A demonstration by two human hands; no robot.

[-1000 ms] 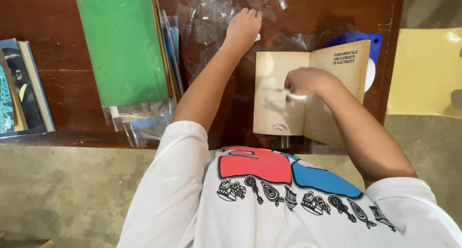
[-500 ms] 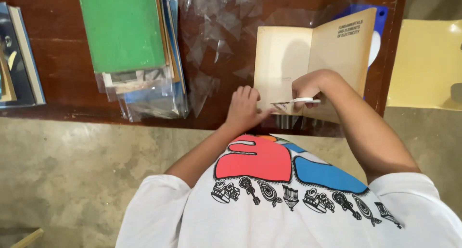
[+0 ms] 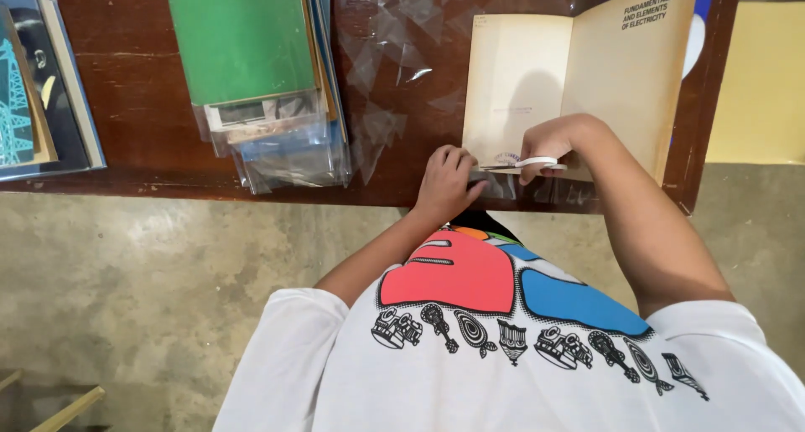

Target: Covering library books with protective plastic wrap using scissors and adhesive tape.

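A dark brown wooden table [image 3: 151,88] is seen from above, with the person's white printed shirt [image 3: 503,348] filling the near part of the view. An open book [image 3: 579,80] with yellowed pages lies on the right half of the table, on top of a clear plastic sheet [image 3: 394,55] that spreads out to its left. The left hand [image 3: 444,181] is placed at the near left corner of the book, its fingers curled and pressed down on the edge of the page and the plastic. The right hand [image 3: 553,147] rests just to the right of it, on the near edge of the book, with the fingers closed around a small roll of tape [image 3: 537,162]; a strip of tape is stretched leftward from the roll towards the left hand. The two hands are near each other, almost touching.

To the left of the plastic sheet, a stack of books [image 3: 260,72] is seen, topped by a green one and wrapped in clear covers. More books [image 3: 42,80] lie at the far left edge of the table. A yellow surface [image 3: 759,80] is visible at the right, beyond the table. Below the table, a grey concrete floor [image 3: 168,264] is seen.
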